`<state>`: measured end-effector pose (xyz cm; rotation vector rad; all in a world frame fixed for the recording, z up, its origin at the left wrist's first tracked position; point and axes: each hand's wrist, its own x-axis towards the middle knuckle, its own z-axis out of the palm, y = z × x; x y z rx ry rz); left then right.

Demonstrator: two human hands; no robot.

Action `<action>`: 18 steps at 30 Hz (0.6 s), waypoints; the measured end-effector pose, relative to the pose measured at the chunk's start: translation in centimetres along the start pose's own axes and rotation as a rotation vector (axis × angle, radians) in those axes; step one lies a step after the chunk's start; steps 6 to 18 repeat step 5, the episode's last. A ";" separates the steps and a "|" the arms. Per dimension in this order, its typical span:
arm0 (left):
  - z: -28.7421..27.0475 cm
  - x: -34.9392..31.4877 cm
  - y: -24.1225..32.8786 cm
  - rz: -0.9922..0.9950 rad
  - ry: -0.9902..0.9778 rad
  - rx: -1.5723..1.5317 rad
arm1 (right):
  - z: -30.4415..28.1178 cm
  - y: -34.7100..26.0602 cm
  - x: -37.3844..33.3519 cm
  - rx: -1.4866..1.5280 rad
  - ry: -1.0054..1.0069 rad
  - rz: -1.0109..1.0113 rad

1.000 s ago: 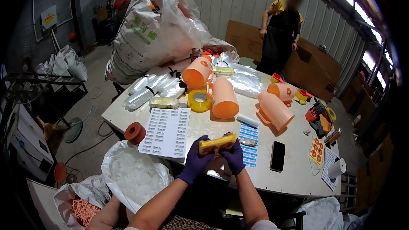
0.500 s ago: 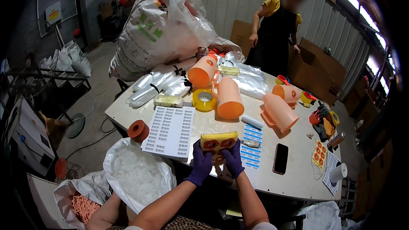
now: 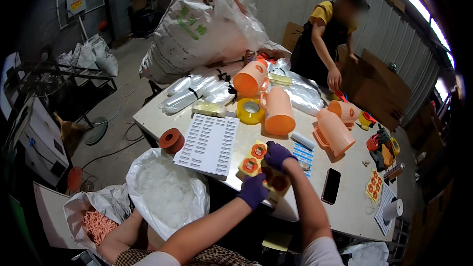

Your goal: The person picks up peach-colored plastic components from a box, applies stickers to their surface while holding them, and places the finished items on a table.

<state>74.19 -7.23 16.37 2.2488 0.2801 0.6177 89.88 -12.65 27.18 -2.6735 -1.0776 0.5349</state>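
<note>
My left hand [image 3: 253,190], in a purple glove, is closed on the near end of a stack of yellow sticker sheets [image 3: 250,166] with round orange-red labels. My right hand [image 3: 279,156], gloved the same way, has its fingers bent over the right edge of the stack, farther from me. The stack is tilted at the table's front edge, its printed side facing up. Part of it is hidden by my hands. Just left of it lies a stack of white label sheets [image 3: 209,143]. A blue-and-white label sheet [image 3: 303,153] lies to the right.
Orange plastic jugs [image 3: 279,113] stand and lie across the table [image 3: 310,202]. Yellow tape [image 3: 250,111], a brown tape roll [image 3: 171,141] and a phone [image 3: 331,186] lie around. An open white sack [image 3: 167,192] stands at left. A co-worker's hand [image 3: 334,79] reaches over the far edge.
The sticker stack has turned from upright between both hands to a slanted position, labels up. My right hand has moved to its farther edge. The co-worker's arm now reaches toward the table.
</note>
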 end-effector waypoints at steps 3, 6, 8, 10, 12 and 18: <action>1.5 0.6 1.0 -0.147 -0.011 0.025 | -1.4 -1.6 2.4 -0.119 -0.251 -0.025; 1.5 1.1 0.9 -0.285 -0.065 0.015 | -0.7 -1.8 4.1 -0.147 -0.305 -0.028; 1.5 1.1 0.9 -0.285 -0.065 0.015 | -0.7 -1.8 4.1 -0.147 -0.305 -0.028; 1.5 1.1 0.9 -0.285 -0.065 0.015 | -0.7 -1.8 4.1 -0.147 -0.305 -0.028; 1.5 1.1 0.9 -0.285 -0.065 0.015 | -0.7 -1.8 4.1 -0.147 -0.305 -0.028; 1.5 1.1 0.9 -0.285 -0.065 0.015 | -0.7 -1.8 4.1 -0.147 -0.305 -0.028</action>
